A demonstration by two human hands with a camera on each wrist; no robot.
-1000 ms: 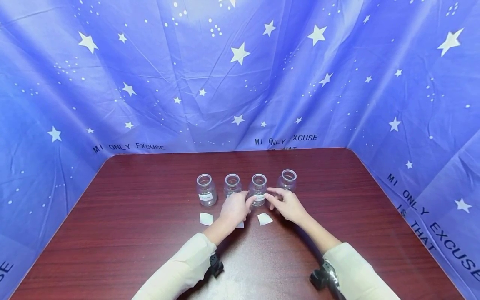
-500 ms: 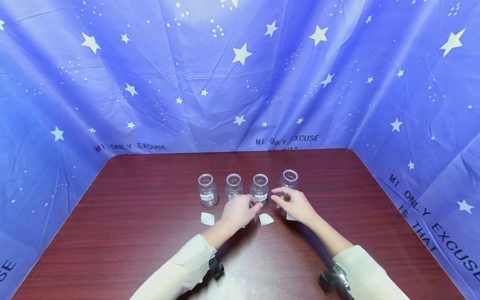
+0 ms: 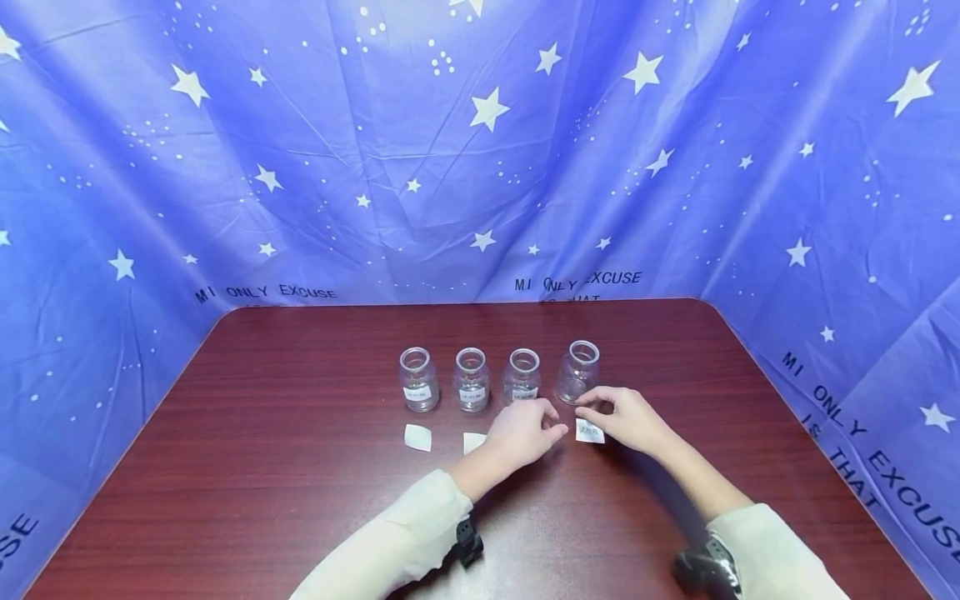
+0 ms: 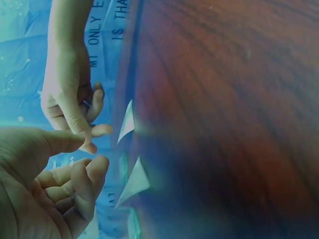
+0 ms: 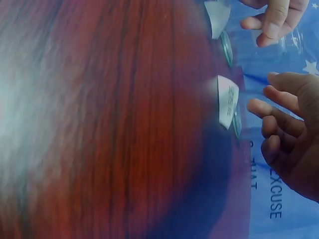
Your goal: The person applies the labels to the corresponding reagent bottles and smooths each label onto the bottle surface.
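Observation:
My right hand (image 3: 626, 417) reaches over a white label (image 3: 590, 430) with dark printing, fingertips at its upper edge. In the right wrist view this label (image 5: 228, 102) stands apart from the loosely bent fingers, which hold nothing. Just behind is the rightmost glass jar (image 3: 577, 373), with no label showing on its front. My left hand (image 3: 521, 432) hovers before the third jar (image 3: 522, 371), thumb and fingers apart, and hides the paper below. Nothing is between its fingers in the left wrist view. That jar carries a white label, partly covered by the hand.
Two more labelled jars, one at the left (image 3: 417, 379) and one beside it (image 3: 471, 379), complete the row. White paper pieces lie before them, one at the left (image 3: 417, 437) and one by the left wrist (image 3: 474, 442). A starry blue cloth (image 3: 375, 125) surrounds the dark red table (image 3: 262, 467).
Both hands have left the third jar. The right hand has moved right and toward me to the printed label; the left hand has followed rightward, uncovering the second jar's label.

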